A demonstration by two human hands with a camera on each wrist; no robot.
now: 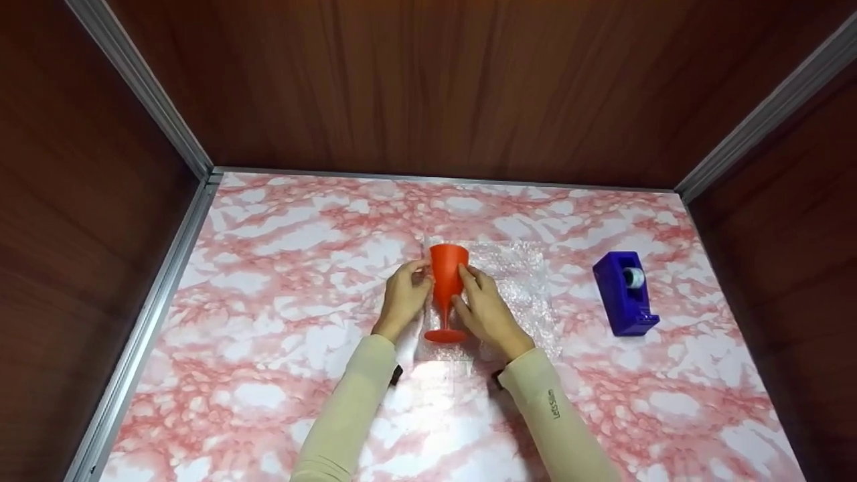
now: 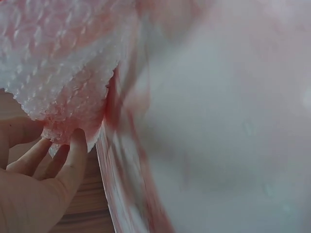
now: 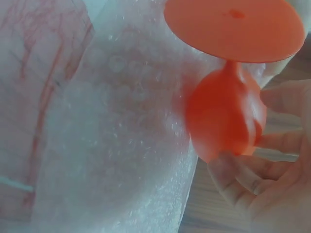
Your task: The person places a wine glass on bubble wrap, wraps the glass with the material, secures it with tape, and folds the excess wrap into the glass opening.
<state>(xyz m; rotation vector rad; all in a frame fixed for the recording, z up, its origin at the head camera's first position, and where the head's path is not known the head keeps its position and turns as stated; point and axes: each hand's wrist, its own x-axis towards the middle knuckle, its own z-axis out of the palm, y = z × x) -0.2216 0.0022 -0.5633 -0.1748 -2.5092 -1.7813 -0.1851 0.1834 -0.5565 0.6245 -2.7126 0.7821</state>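
At the left, the left grip (image 1: pixel 402 301) pinches an edge of the bubble wrap (image 1: pixel 515 284); if these fingers loosen, the edge could drop back. Next, the red goblet (image 1: pixel 449 271) is over the left part of this wrap, on the worktop (image 1: pixel 288 301), its foot toward the person; I cannot tell if it rests fully. The right grip (image 1: pixel 492 313) holds its bowl with bent fingers. As the bowl is round, a weak hold could let it roll. Farther right, the blue tape dispenser (image 1: pixel 617 304) stands well apart.
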